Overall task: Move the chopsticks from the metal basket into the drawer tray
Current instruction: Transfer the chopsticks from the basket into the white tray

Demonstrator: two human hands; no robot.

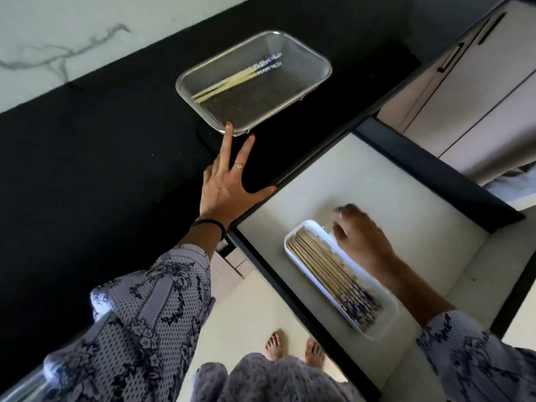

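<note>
Silver mesh basket (293,91) holds pale chopsticks (232,81) with blue-patterned ends; black counter (87,158); white tray (293,256); grey floral sleeve (150,309).

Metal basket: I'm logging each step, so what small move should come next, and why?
Probably the left hand reaches into the metal basket for the chopsticks lying there: its straight fingers already touch the near rim, and it holds nothing.

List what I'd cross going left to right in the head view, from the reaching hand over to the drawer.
Left hand → metal basket with chopsticks in it → white tray of chopsticks → right hand, blurred over the tray's far end.
</note>
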